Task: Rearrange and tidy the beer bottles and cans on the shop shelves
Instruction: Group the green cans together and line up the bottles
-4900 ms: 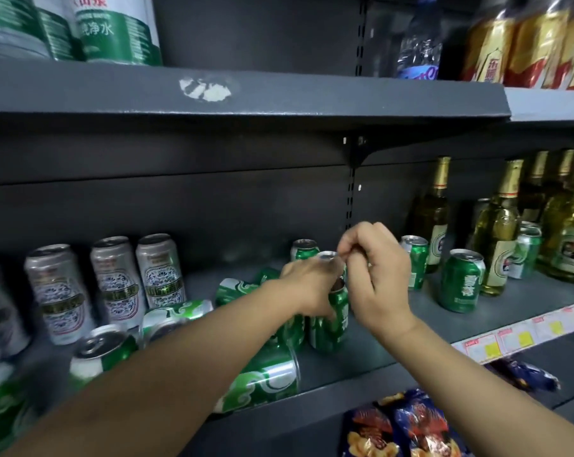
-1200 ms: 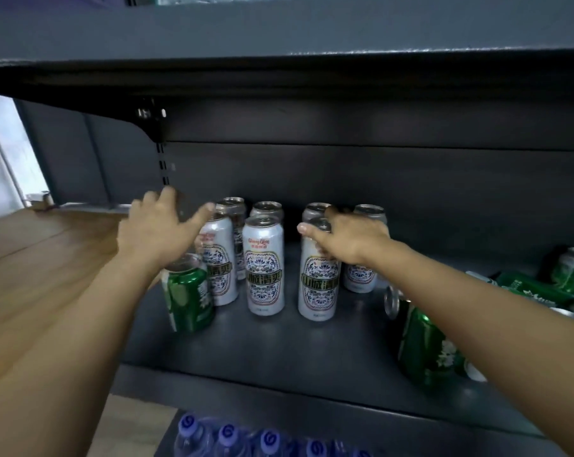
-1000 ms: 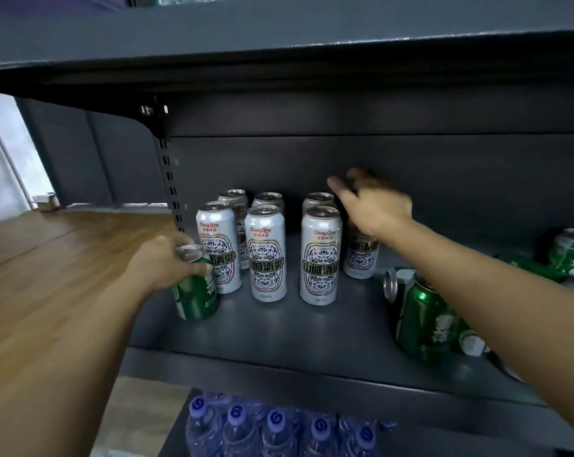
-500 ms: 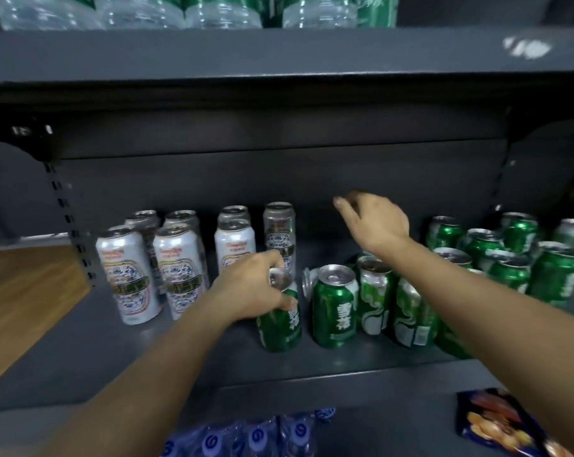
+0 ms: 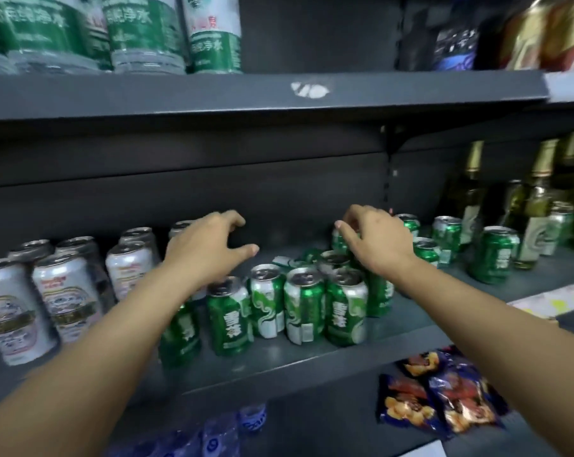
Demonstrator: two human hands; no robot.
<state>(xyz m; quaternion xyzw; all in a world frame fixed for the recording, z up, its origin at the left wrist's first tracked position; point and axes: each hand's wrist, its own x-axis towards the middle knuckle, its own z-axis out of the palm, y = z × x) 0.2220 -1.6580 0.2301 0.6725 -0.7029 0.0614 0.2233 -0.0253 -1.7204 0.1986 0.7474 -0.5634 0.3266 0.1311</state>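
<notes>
Several green beer cans [image 5: 303,308] stand in a tight group at the middle of the dark shelf [image 5: 279,364]. One more green can [image 5: 180,331] stands at the group's left end, partly under my left forearm. My left hand [image 5: 210,249] hovers above it with fingers spread and holds nothing. My right hand [image 5: 374,242] reaches to the back of the group, its fingers curled over the top of a rear green can [image 5: 340,240]. Tall white and silver cans [image 5: 65,291] stand in rows at the left. More green cans [image 5: 493,255] stand apart at the right.
Green glass beer bottles [image 5: 539,206] with gold necks stand at the far right. Large water bottles [image 5: 147,31] fill the shelf above. Snack packs [image 5: 437,400] and small water bottles [image 5: 229,430] lie below. Price labels [image 5: 559,301] line the right shelf edge.
My left hand has let go of the green can it set at the group's left end and has lifted open. My right hand has dropped onto a rear can. The view has swung right.
</notes>
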